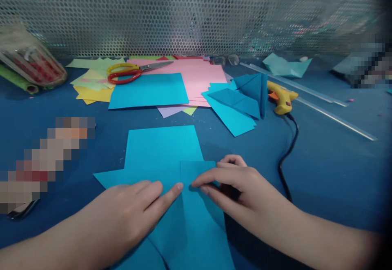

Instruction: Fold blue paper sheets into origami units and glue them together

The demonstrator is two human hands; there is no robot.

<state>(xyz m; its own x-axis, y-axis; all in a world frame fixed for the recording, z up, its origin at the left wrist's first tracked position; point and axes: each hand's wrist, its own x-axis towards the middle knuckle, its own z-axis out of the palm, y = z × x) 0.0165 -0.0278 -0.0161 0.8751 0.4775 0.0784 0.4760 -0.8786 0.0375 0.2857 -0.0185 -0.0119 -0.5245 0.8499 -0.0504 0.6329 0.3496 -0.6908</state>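
A partly folded sheet of blue paper (162, 151) lies on the dark blue table (330, 168) right in front of me. My left hand (131, 213) rests flat on its lower left part, forefinger stretched out and pressing at the fold. My right hand (235, 188) comes in from the right, fingers together, fingertips pressing the edge of a small folded flap (197, 172) near the sheet's middle. The two forefingers almost touch.
Behind lie another blue sheet (150, 90), pink paper (199, 76), yellow and green sheets (92, 86), red-handled scissors (128, 73), folded blue pieces (241, 102), a yellow glue gun (281, 98) with black cord (288, 156), glue sticks (333, 119). A perforated metal wall (183, 13) closes the back.
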